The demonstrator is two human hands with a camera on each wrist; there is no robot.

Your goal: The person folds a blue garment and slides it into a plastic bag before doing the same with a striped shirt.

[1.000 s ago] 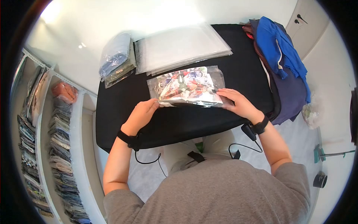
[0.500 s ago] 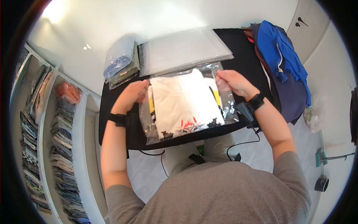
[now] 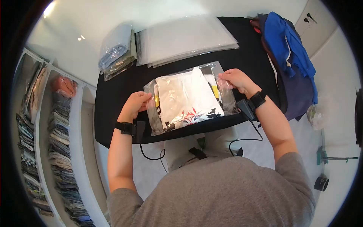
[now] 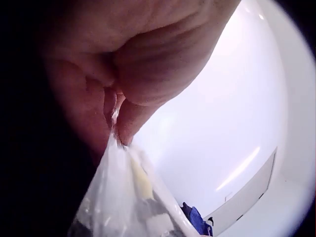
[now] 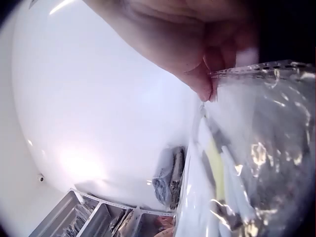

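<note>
A folded white garment (image 3: 185, 96) with yellow bands and a red and black print lies inside a clear plastic bag (image 3: 153, 123). My left hand (image 3: 135, 104) pinches the bag's left side between thumb and fingers; in the left wrist view the plastic (image 4: 116, 192) gathers into a point at the fingertips. At the bag's upper right edge, my right hand (image 3: 239, 81) pinches the film, and the right wrist view shows the thumb (image 5: 200, 84) pressed on the plastic. The bag is stretched between both hands over the black tabletop (image 3: 121, 89), near its front edge.
Flat clear bags (image 3: 185, 38) are stacked at the back of the table. Left of them sit bagged folded clothes (image 3: 117, 47). Blue and dark garments (image 3: 287, 49) are heaped at the right end. Shelves (image 3: 62, 143) of packed clothes stand on the left.
The bag was lying with its colourful printed side up; it has been turned over, so the white side shows. Since half a second ago, the left hand has moved down slightly along the bag's side.
</note>
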